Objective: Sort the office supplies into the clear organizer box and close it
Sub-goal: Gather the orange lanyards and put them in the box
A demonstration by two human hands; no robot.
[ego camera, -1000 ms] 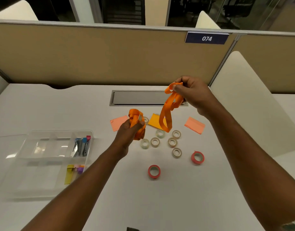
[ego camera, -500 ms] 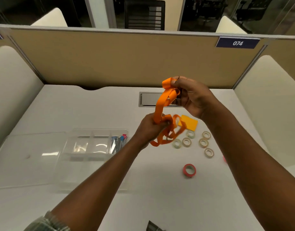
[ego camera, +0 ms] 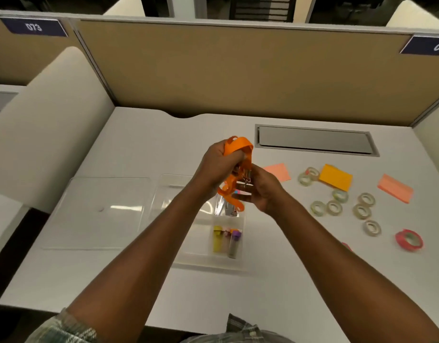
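My left hand (ego camera: 219,162) grips a bunched orange lanyard (ego camera: 235,146) above the clear organizer box (ego camera: 188,258). My right hand (ego camera: 260,191) holds the lanyard's lower loops and metal clip (ego camera: 247,177) from the right. The box lies open on the white desk, its flat lid (ego camera: 99,211) spread to the left. Its right compartments hold small markers (ego camera: 227,240) and some clips (ego camera: 229,209). Several clear tape rolls (ego camera: 334,207) and a red tape roll (ego camera: 409,240) lie on the desk at the right, with orange (ego camera: 336,180) and pink (ego camera: 395,191) sticky note pads.
A tan partition (ego camera: 238,70) closes the desk at the back. A grey cable hatch (ego camera: 315,142) is set into the desk behind the pads. A cream divider (ego camera: 45,125) stands at the left. Another pink note pad (ego camera: 277,172) lies beside my right hand.
Both hands have come together with the lanyard bunched up between them, and they now sit over the box. The view has swung to the left.
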